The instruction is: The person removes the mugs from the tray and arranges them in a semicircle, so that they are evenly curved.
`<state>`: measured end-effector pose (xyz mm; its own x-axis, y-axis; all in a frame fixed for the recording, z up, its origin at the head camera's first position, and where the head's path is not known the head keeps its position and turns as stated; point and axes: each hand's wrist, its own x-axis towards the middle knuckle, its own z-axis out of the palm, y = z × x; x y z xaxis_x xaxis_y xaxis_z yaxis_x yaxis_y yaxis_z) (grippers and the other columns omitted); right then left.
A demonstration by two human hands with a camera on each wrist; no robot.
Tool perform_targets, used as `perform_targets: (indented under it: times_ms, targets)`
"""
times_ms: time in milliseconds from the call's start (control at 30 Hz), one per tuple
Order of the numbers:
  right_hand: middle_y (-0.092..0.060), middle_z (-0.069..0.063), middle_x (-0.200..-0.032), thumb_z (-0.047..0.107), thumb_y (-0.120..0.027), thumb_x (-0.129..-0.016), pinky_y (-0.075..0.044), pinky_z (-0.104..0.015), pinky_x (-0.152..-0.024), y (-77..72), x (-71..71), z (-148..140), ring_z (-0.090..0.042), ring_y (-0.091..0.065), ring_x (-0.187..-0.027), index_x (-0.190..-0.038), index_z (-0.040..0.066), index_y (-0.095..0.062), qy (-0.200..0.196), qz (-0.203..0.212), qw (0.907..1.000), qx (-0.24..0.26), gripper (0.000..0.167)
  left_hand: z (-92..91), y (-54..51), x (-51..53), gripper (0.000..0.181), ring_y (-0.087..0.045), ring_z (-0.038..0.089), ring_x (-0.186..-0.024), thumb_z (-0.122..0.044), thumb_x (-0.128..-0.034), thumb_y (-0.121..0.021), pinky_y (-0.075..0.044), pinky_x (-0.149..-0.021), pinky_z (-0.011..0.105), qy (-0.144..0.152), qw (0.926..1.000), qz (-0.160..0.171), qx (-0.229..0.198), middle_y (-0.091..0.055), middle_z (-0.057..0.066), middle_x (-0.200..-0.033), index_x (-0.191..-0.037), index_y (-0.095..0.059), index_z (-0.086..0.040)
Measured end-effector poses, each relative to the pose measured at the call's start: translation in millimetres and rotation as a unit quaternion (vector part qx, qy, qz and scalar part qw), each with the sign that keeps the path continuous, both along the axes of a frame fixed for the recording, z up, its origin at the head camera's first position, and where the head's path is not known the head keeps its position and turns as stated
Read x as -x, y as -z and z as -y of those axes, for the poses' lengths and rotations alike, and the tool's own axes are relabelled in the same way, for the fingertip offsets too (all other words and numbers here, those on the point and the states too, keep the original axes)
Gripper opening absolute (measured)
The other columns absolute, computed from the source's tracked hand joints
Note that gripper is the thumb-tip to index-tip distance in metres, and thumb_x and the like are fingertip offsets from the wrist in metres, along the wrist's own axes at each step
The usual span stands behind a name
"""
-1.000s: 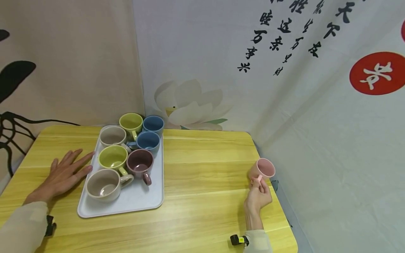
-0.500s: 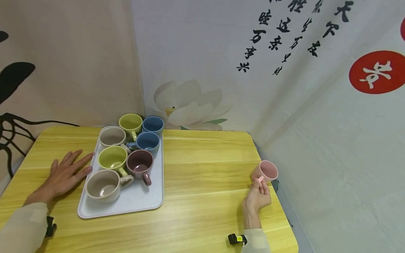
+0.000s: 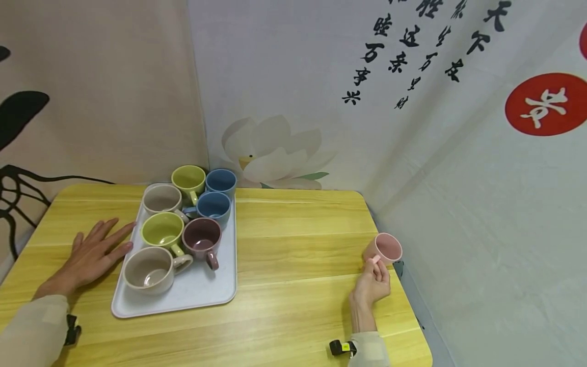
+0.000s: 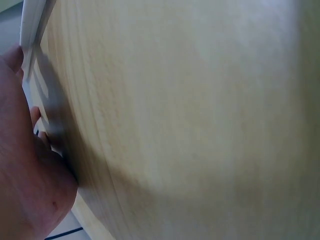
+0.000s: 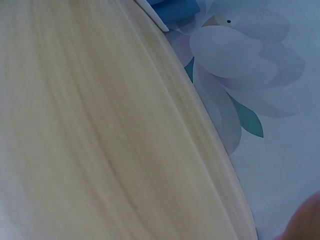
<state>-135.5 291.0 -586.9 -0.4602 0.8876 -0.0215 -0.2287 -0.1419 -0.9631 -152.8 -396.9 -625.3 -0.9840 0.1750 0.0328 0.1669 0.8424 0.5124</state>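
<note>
Near the table's right edge, my right hand [image 3: 370,285] pinches the handle of a pink mug [image 3: 387,247] that stands upright. In the right wrist view only a blurred bit of the right hand [image 5: 305,222] shows; the mug is out of that view. My left hand [image 3: 91,257] lies spread with straight fingers, its fingertips touching the left rim of a white tray [image 3: 206,295]. The left wrist view shows the left hand [image 4: 30,170] beside the edge of the tray [image 4: 31,25].
Several mugs crowd the tray: beige [image 3: 149,270] at the front, green [image 3: 162,229], purple [image 3: 202,237], blue [image 3: 214,206], with more behind. The wooden table [image 3: 293,255] meets a printed cloth wall [image 3: 284,76] behind and at right. A black wire stand [image 3: 20,196] is at left.
The pink mug has shifted slightly right, towards the table's edge, with my right hand at its handle. My left hand and the tray stay in place.
</note>
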Motion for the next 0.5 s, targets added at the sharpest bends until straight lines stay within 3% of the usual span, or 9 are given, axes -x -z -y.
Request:
perform_targets:
  times_ms: [300,500]
  targets:
    - [-0.069,0.000,-0.111,0.005,-0.084,-0.101,-0.060,-0.011,-0.088,0.1,-4.4,2.2,-0.011,-0.066,-0.103,-0.136,-0.001,-0.069,-0.001,0.021,0.9997,-0.014,0.039,-0.7,-2.1,0.5,0.068,0.004,0.068,-0.170,-0.044,-0.1201,-0.048,0.020,-0.128,0.087,-0.001,1.0000,0.003,0.000,-0.010,0.039,-0.184,-0.181,-0.028,-0.021]
    - [-0.065,-0.007,-0.120,0.003,-0.084,-0.100,-0.056,-0.017,-0.095,-5.1,-4.4,5.9,-0.016,-0.063,-0.110,-0.139,0.000,-0.065,0.011,0.013,0.9983,-0.056,0.044,-2.0,-3.0,-0.8,0.068,0.005,0.068,-0.170,-0.045,-0.1201,-0.047,0.023,-0.129,0.085,-0.003,1.0000,0.006,0.000,-0.009,0.039,-0.184,-0.181,-0.027,-0.020]
